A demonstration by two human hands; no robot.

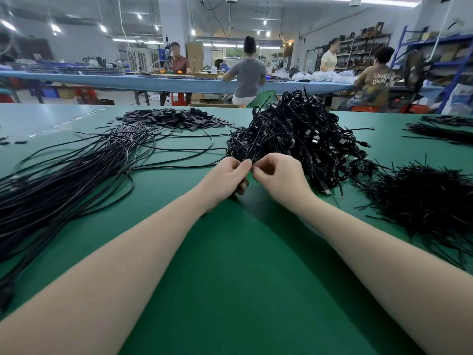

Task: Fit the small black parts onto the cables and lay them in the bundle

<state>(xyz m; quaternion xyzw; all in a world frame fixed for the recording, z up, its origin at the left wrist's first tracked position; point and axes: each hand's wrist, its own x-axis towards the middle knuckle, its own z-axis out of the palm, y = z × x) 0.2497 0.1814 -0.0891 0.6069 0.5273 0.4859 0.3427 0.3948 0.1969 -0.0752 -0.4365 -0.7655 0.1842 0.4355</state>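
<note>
My left hand (226,179) and my right hand (279,179) meet fingertip to fingertip over the green table (230,265). Both pinch the ends of thin black cables (252,156) that run up into a tangled heap of cables (299,134) just behind them. Something dark also shows under my left palm; I cannot tell whether it is a small part. A pile of small black parts (176,119) lies at the back, left of the heap. A long bundle of straight black cables (64,175) sweeps across the left side.
A bristly mass of short black wires (422,201) lies at the right, with another dark bundle (440,131) further back. A few loose black parts (15,142) sit at the far left. Several people work at a long blue bench (153,82) beyond the table.
</note>
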